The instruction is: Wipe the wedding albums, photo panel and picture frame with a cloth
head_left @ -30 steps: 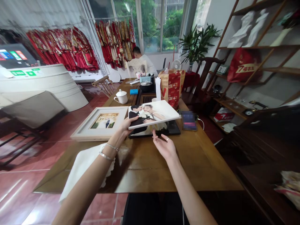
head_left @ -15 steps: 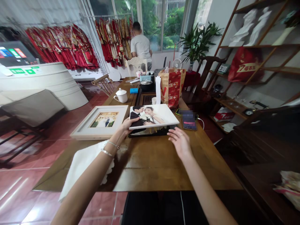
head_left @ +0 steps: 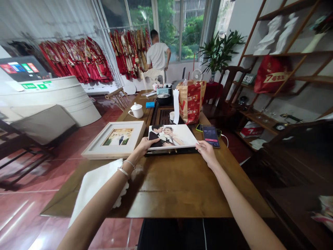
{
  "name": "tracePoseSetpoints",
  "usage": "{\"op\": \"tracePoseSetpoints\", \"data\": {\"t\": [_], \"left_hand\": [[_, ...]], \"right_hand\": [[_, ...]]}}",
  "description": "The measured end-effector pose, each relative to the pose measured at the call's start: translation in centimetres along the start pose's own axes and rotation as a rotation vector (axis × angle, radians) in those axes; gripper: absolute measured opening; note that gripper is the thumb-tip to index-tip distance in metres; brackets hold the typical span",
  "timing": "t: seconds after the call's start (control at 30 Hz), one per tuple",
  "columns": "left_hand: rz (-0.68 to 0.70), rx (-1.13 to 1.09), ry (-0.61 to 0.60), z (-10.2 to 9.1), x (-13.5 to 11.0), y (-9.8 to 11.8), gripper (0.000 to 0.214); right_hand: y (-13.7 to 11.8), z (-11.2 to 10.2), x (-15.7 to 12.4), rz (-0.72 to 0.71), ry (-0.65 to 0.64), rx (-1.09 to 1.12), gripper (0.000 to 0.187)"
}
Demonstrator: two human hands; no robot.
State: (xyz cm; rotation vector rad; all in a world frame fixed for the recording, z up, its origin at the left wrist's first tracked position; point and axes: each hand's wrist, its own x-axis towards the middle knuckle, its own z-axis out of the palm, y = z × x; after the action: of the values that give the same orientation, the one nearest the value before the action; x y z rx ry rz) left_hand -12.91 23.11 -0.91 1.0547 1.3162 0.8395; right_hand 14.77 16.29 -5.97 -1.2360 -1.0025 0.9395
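A wedding photo panel point(head_left: 179, 137) with a white edge lies nearly flat between my hands. My left hand point(head_left: 145, 145) grips its left end, thumb on top. At its right corner, my right hand point(head_left: 206, 152) closes its fingertips on the edge. Directly beneath the panel is a dark, flat item point(head_left: 182, 150), mostly hidden by it. Left of the panel, a pale wooden picture frame point(head_left: 90, 148) with a wide mat and a small photo lies on the table. A white cloth point(head_left: 95, 184) spreads under my left forearm.
On the wooden table point(head_left: 177, 187) stand a lidded white mug point(head_left: 136, 110), a blue box point(head_left: 150, 104) and a red-brown paper bag point(head_left: 191, 104). A phone point(head_left: 211, 136) with a cable lies right of the panel. A person point(head_left: 158, 53) stands near the clothes rack.
My right hand has moved up to the panel's right corner and taken hold of it. The panel has come down closer to the dark item, still in my left hand.
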Motion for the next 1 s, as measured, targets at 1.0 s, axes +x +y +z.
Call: {"op": "tracePoseSetpoints", "data": {"t": [1.0], "left_hand": [[0.456,1.110,0.398,-0.9,0.0,-1.5,0.050]], "right_hand": [[0.6,-1.0,-0.2,-0.231,-0.048,-0.818,0.035]]}}
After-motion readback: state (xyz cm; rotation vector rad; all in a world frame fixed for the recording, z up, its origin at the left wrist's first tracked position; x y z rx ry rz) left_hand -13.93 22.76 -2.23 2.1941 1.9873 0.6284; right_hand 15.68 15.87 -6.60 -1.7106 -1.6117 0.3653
